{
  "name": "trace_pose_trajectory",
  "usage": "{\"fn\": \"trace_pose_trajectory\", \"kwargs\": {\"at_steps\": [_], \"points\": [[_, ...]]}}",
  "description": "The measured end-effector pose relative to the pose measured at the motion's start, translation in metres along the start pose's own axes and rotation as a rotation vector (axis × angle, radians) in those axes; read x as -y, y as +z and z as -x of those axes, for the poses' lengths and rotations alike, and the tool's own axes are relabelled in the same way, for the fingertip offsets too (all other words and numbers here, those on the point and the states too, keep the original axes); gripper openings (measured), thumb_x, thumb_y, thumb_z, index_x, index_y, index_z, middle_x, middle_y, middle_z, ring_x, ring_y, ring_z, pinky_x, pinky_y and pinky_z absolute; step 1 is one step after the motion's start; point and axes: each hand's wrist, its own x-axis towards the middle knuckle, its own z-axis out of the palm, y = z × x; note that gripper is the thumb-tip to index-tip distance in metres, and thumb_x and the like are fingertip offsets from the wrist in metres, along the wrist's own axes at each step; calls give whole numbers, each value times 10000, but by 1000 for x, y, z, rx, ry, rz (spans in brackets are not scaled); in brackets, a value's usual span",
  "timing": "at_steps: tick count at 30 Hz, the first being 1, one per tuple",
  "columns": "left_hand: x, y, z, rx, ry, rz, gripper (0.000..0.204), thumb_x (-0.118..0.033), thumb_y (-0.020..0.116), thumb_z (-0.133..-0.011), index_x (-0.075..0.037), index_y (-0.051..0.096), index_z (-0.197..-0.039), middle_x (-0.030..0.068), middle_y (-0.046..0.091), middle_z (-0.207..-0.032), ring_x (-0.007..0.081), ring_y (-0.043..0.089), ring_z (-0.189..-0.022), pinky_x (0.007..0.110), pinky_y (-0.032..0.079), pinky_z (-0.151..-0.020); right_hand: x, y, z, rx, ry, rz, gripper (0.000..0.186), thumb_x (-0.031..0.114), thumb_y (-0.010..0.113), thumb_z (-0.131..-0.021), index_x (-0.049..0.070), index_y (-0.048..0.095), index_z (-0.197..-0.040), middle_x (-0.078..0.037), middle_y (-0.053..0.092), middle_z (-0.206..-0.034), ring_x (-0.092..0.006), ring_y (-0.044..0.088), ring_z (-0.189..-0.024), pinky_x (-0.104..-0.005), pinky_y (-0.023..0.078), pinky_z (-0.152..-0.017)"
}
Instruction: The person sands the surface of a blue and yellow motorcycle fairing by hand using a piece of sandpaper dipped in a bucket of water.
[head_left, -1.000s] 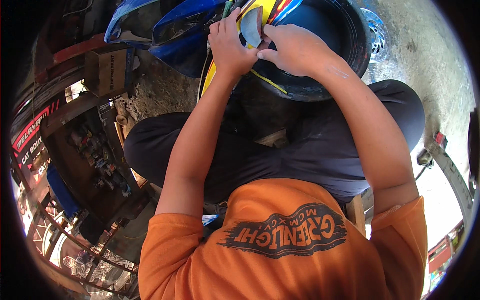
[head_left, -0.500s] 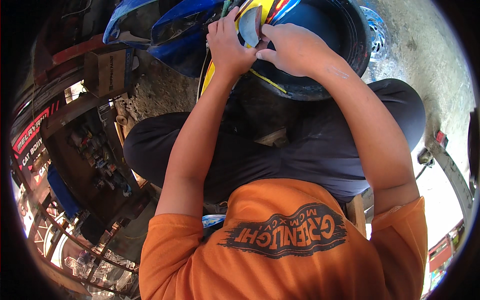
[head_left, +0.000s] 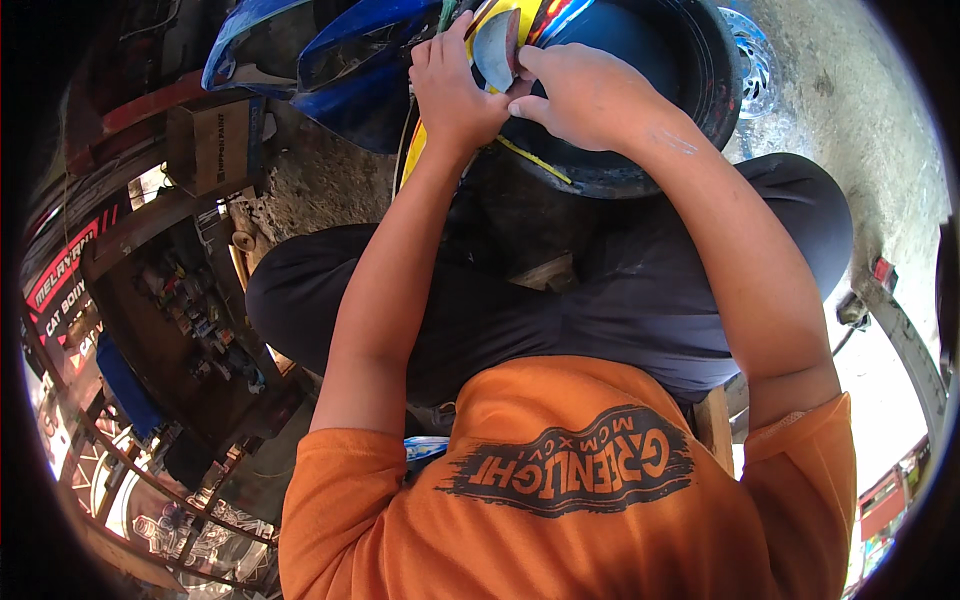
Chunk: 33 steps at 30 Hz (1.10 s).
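Over the near left rim of a black round tub, my two hands meet at a yellow panel with red and blue graphics. My left hand is closed round the panel, its fingers on the left side and its thumb toward my right hand. A curled piece of sandpaper, grey on one face and reddish-brown along its edge, stands up between the hands. My right hand pinches the lower end of the sandpaper against the panel, with fingertips partly hidden. A thin yellow strip of the panel sticks out below my hands.
The black tub holds dark liquid or a dark bottom; I cannot tell which. A brake disc lies just right of it. Blue fairings lie at the far left, near a cardboard box. My crossed legs are in front of the tub.
Both hands stay at the same place on the panel. The sandpaper has shifted slightly left between them; otherwise the view has only moved a little.
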Motion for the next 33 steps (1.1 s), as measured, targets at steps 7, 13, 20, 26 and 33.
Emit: {"fn": "trace_pose_trajectory", "kwargs": {"at_steps": [7,13,20,26,33], "points": [[-3,0,0,6,-22,10,971,-484,888,-649,-50,530,-1441,150,640,-1276,380,538,-1195,476,421,-1043,0,0,1,-4,10,-4,385,338,685,-965,36,641,-1199,-215,712,-1101,-401,667,-1082,-496,527,-942],[-5,-3,-1,20,-32,12,952,-446,890,-653,-56,529,-1442,147,639,-1279,380,535,-1203,476,421,-1044,2,-1,1,9,13,8,408,335,685,-967,38,635,-1242,-218,713,-1127,-402,665,-1101,-494,527,-953],[-9,-4,-3,14,17,-7,935,-428,888,-654,-52,532,-1433,153,641,-1252,393,533,-1186,484,427,-1030,3,0,5,-22,-11,19,431,338,687,-966,40,620,-1269,-219,705,-1153,-402,659,-1120,-495,523,-966],[-7,-2,-3,-1,14,-27,899,-394,888,-662,-51,544,-1418,152,643,-1232,397,533,-1172,480,432,-1024,11,-4,10,3,-33,40,409,310,685,-963,47,640,-1272,-204,727,-1169,-377,694,-1120,-486,558,-956],[-4,-1,-2,7,-19,-6,924,-381,911,-626,-54,546,-1410,142,646,-1227,378,542,-1167,483,441,-995,-3,-2,-2,-15,-19,-14,360,305,679,-962,97,671,-1255,-185,733,-1147,-375,689,-1115,-492,552,-957]]}}
